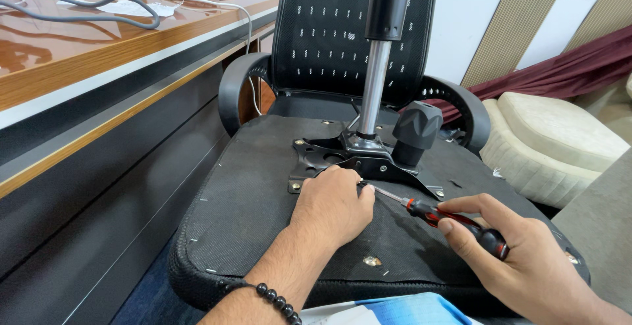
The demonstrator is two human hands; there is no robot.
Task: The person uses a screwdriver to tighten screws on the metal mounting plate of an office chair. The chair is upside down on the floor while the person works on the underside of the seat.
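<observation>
Gripping a screwdriver (440, 218), right hand (526, 259); left hand (332, 206) hides its tip, grasp unclear.

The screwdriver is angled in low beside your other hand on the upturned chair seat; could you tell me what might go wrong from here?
1. The screwdriver meets the screw at a shallow slant, so its tip could slip out and jab the left hand, which rests right at the tip.
2. A slip could also tear the black fabric underside.
3. The right hand holds only the handle's end, which gives little downward pressure, so the screw head may strip.
</observation>
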